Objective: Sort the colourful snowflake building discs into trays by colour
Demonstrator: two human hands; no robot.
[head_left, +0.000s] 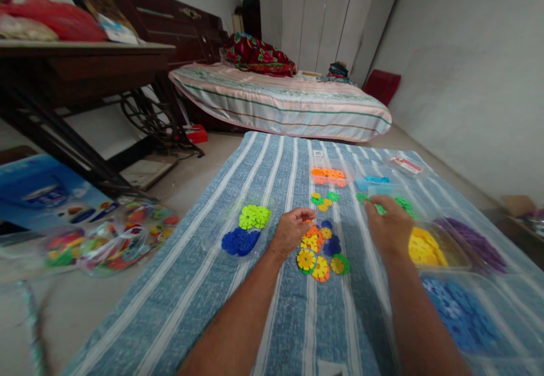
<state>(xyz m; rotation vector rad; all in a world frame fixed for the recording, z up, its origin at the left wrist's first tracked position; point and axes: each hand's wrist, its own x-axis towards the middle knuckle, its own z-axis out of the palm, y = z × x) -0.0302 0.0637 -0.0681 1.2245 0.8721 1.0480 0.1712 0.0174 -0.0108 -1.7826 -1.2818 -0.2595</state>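
Note:
My left hand (293, 229) is above the cloth with its fingers curled in a pinch, at the upper edge of a cluster of notched plastic discs; what they hold is hidden. Orange and yellow discs (310, 243) lie right beside its fingertips, with dark blue discs (332, 245) to their right. Joined yellow and green discs (340, 263) lie nearer me. My right hand (391, 225) is closed by the green discs (404, 206), a green notched disc (362, 197) at its fingertips. Beyond the hands are small green and yellow pieces (325, 203).
Clear containers hold orange discs (328, 176), yellow discs (426, 247), purple discs (476, 243) and blue discs (461, 313). Left are lime discs (255, 217) and navy discs (240, 241) in another container. A striped cloth (204, 285) covers the table; a bed (280, 104) stands beyond.

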